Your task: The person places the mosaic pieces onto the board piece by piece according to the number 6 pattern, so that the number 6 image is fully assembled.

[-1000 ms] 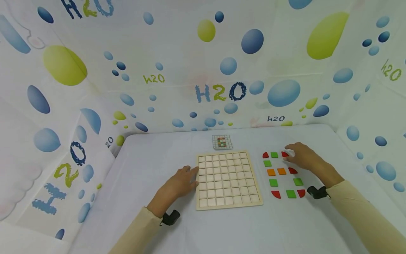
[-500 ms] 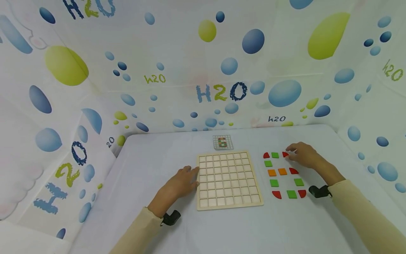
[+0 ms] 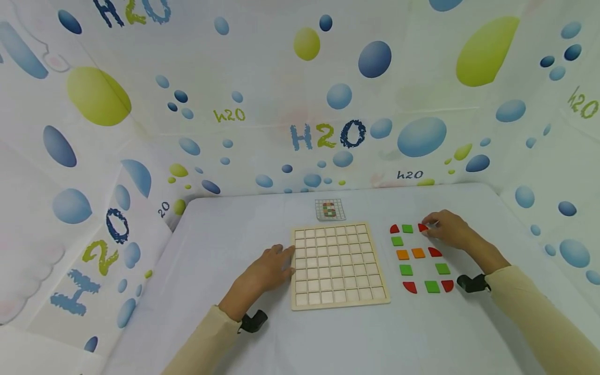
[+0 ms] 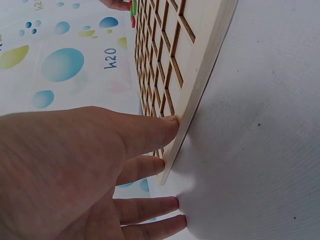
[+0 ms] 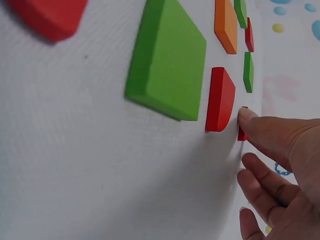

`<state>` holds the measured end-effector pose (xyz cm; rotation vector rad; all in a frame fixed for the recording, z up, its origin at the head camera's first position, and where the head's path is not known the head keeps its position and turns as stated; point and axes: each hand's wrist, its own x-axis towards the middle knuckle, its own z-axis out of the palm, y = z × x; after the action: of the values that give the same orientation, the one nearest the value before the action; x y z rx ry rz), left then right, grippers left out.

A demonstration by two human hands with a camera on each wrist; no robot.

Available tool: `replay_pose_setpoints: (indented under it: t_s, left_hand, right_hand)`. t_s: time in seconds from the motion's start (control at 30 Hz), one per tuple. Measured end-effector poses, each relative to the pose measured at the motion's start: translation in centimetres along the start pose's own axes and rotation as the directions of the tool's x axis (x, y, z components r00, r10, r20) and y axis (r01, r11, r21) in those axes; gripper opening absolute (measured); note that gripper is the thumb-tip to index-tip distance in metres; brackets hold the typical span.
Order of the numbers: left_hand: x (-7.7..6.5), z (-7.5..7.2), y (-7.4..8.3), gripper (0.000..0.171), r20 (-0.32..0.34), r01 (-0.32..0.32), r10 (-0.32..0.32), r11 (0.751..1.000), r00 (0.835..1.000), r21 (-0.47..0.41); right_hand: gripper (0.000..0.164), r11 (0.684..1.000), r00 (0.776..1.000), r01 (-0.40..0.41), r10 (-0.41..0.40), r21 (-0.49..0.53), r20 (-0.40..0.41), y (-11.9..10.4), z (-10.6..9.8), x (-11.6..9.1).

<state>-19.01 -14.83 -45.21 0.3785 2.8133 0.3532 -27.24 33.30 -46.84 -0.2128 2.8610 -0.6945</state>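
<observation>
A square wooden grid board (image 3: 340, 304) lies flat mid-table. My left hand (image 3: 270, 268) rests at its left edge. In the left wrist view the thumb (image 4: 162, 131) touches the rim, with the other fingers extended beside and below it. To the right of the board, flat coloured tiles lie in a loose layout. My right hand (image 3: 448, 230) is at the far right tile, a red quarter-circle tile (image 3: 422, 227), pinching it between thumb and index finger on the table. In the right wrist view the thumb (image 5: 248, 117) covers part of that tile; the index fingertip is hidden.
Green square tiles (image 3: 432, 287), orange square tiles (image 3: 402, 254) and more red quarter-circle tiles (image 3: 410, 287) lie near the right hand. Behind the board lies a small gridded pattern card (image 3: 329, 210). A printed curtain (image 3: 262, 62) closes off the back and sides.
The right thumb and index finger have closed in on the far right red quarter-circle tile. The left hand has stayed at the board's edge. The view has shifted very slightly.
</observation>
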Motion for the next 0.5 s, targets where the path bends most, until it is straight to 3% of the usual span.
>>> replay_pose_setpoints:
  t_s: [0.5]
  left_hand:
    - [0.0,-0.08,0.01,0.06,0.006,-0.002,0.002,1.0,1.0,0.0]
  right_hand:
    - [0.037,1.0,0.999,-0.016,0.015,-0.018,-0.032,0.1,0.33,0.01]
